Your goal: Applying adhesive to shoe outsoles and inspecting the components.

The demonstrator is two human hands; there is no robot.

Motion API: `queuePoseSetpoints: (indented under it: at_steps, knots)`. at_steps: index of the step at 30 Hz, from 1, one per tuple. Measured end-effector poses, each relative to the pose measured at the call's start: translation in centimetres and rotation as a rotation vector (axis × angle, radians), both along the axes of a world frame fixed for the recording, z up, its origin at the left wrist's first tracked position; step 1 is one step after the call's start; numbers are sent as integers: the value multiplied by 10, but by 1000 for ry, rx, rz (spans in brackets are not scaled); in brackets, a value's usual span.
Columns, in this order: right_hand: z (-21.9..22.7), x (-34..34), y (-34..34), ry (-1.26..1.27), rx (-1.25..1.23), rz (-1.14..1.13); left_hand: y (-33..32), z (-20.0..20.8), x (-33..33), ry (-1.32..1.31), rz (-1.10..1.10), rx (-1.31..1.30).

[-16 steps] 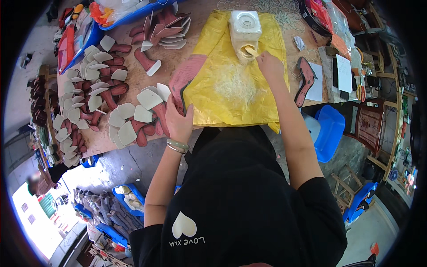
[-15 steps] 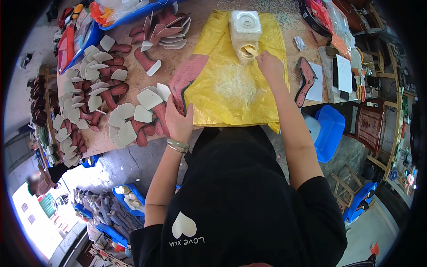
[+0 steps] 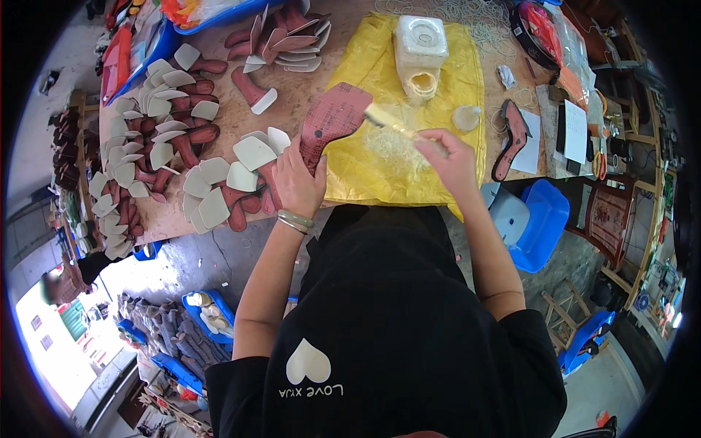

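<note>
My left hand [image 3: 301, 181] grips the narrow end of a reddish insole [image 3: 336, 113], its wide end pointing away from me over the edge of a yellow sheet [image 3: 350, 186]. In my right hand [image 3: 449, 159] is a brush [image 3: 398, 125] with a pale, coated tip. That tip lies at the right edge of the insole's wide end; whether they touch I cannot tell. Beyond the brush, a whitish, crusted container [image 3: 421, 47] rests on the sheet, its round mouth facing me. Dried pale residue [image 3: 394, 150] covers the sheet's middle.
Left of my hand lie several reddish insoles with off-white pads [image 3: 214, 208], and another cluster [image 3: 285, 40] lies farther back. A single insole [image 3: 513, 139] sits at right by white paper [image 3: 531, 139]. A small translucent round object [image 3: 466, 117] stands on the sheet. Blue tubs [image 3: 544, 226] are below the table's right edge.
My right hand has come away from the container's mouth toward me, bringing the brush to the insole. My left hand has turned the insole so its broad face shows.
</note>
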State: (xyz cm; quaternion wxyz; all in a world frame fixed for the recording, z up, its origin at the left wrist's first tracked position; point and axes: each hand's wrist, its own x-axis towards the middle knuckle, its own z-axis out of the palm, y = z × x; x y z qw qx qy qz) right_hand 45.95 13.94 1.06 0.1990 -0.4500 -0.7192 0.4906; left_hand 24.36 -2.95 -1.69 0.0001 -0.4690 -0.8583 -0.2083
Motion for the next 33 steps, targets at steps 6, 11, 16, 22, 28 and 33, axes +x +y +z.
queuePoseSetpoints:
  at_steps: [6,11,16,22,28,33]
  knots:
    - [-5,0,-1,92,39,50,-7,-5,-7,-8,-79,28]
    - [-5,4,33,2,21,52,-18,3,-19,-55,-203,59]
    - [21,-15,69,8,136,355,-20,17,-30,-226,-446,15]
    - [76,-74,70,-18,173,879,-19,27,-36,-232,-597,-15]
    - [54,-54,85,-112,48,706,-38,19,-40,-245,-460,97]
    - [11,-6,55,-127,-3,416,-62,-2,-24,-203,-232,97]
